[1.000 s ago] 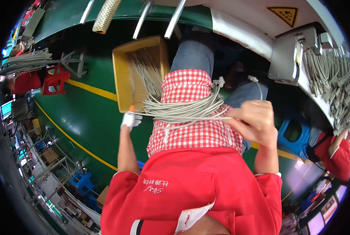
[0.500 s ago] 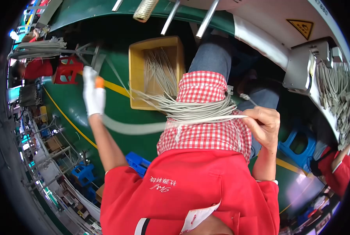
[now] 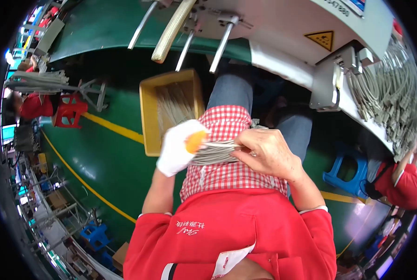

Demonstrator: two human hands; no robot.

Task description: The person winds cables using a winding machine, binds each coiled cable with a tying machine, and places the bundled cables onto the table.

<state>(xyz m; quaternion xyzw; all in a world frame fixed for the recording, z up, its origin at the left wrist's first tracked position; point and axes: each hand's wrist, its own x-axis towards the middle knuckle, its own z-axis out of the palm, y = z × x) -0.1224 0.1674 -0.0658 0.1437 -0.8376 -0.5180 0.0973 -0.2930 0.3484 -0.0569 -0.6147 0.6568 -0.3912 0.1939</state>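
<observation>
From left to right, your white-gloved left hand (image 3: 175,150), whose grip I cannot tell, covers the left end of a thin grey cable bundle (image 3: 214,156) across your red-and-white checked apron (image 3: 224,174), while your bare right hand (image 3: 265,148) tightly pinches one slender pale cable (image 3: 221,144), which might tangle if that pinch slackens.

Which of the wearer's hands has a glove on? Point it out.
The left hand, nearer the yellow bin: a white glove covers it. The right hand is bare.
</observation>
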